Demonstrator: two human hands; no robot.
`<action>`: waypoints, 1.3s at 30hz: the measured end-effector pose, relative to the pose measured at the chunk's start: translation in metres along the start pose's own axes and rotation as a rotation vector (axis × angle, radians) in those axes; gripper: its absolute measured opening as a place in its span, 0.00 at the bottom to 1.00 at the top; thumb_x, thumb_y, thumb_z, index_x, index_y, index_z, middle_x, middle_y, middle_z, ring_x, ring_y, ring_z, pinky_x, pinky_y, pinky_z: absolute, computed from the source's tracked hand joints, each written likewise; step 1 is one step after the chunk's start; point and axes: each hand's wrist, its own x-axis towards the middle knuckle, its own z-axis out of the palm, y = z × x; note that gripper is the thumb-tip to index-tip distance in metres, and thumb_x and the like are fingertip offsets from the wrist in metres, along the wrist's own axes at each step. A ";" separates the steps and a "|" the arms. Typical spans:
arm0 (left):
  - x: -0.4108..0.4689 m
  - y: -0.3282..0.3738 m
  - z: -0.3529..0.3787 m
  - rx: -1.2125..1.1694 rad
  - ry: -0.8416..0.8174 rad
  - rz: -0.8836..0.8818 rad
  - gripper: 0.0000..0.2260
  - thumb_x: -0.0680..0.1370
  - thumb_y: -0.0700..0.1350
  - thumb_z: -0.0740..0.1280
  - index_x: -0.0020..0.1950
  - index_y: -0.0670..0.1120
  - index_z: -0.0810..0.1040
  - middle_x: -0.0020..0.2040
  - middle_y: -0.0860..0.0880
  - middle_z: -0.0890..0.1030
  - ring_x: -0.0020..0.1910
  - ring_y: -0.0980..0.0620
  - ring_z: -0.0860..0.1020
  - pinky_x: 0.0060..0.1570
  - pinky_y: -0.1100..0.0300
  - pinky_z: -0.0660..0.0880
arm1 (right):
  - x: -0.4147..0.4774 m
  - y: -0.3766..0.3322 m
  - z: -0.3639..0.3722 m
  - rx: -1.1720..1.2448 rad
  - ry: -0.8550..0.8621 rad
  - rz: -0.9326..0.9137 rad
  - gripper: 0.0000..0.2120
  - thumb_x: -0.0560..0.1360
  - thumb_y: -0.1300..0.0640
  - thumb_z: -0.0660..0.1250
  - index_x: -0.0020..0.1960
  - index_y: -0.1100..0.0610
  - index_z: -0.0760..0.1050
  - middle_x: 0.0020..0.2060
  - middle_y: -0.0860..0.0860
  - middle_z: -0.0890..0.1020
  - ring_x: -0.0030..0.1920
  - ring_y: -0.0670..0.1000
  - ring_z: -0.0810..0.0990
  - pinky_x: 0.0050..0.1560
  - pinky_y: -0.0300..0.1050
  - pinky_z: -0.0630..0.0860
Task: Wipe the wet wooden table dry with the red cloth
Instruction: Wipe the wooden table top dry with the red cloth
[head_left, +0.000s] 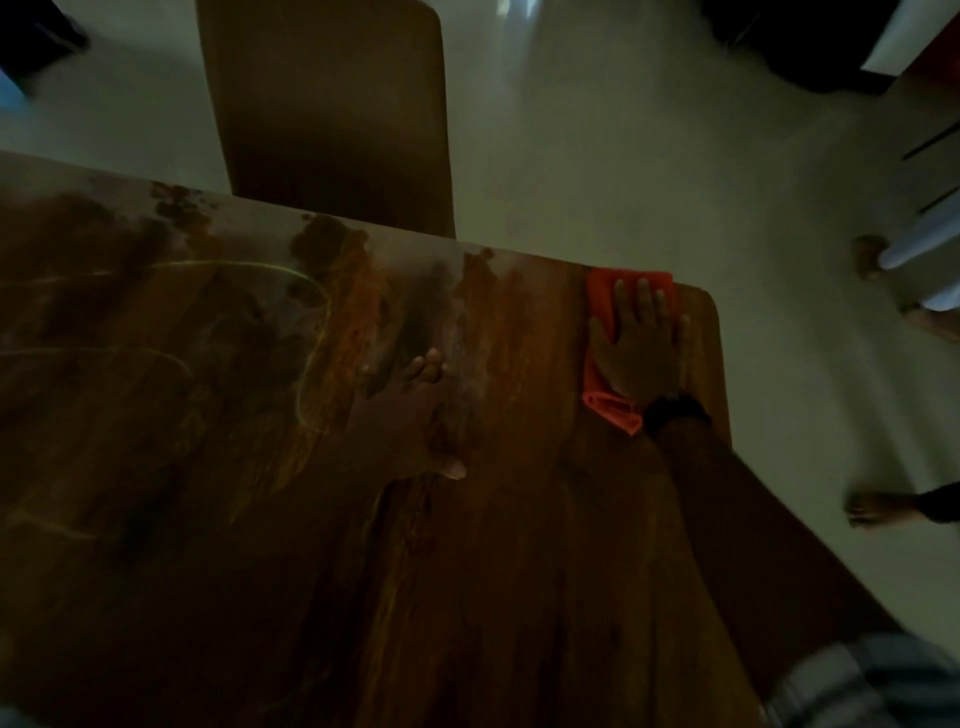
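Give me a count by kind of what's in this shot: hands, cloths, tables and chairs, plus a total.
Hands: 2, left hand and right hand
Cloths: 1, red cloth
Tables: 1, table
Chairs: 1, chair
Total: 5

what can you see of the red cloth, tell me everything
The red cloth is an orange-red fabric, apparently folded, lying flat at the far right corner of the wooden table. The right hand presses on it, palm down with fingers spread, covering its middle. Its far edge shows beyond the fingertips, and a bunched, folded corner pokes out near the wrist, beside a dark wristband. Whether it is damp cannot be told.
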 end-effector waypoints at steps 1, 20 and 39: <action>0.000 0.001 -0.001 0.013 0.001 -0.004 0.54 0.65 0.68 0.70 0.78 0.51 0.41 0.78 0.51 0.37 0.77 0.51 0.39 0.71 0.36 0.40 | 0.014 -0.008 -0.001 0.004 -0.006 0.021 0.31 0.82 0.39 0.48 0.81 0.50 0.45 0.80 0.54 0.47 0.80 0.56 0.43 0.76 0.62 0.39; -0.001 0.006 -0.001 0.055 -0.018 -0.017 0.54 0.66 0.67 0.70 0.78 0.50 0.41 0.78 0.49 0.37 0.77 0.49 0.40 0.69 0.32 0.40 | -0.091 -0.034 0.019 -0.028 -0.019 -0.311 0.30 0.80 0.39 0.40 0.80 0.48 0.48 0.80 0.51 0.49 0.80 0.53 0.46 0.78 0.59 0.43; -0.112 -0.003 0.063 -0.028 0.248 0.038 0.37 0.74 0.71 0.46 0.78 0.53 0.44 0.79 0.53 0.42 0.76 0.55 0.37 0.73 0.40 0.38 | -0.245 -0.066 0.053 0.043 0.069 -0.238 0.28 0.81 0.41 0.48 0.79 0.48 0.56 0.79 0.52 0.55 0.79 0.54 0.52 0.77 0.58 0.49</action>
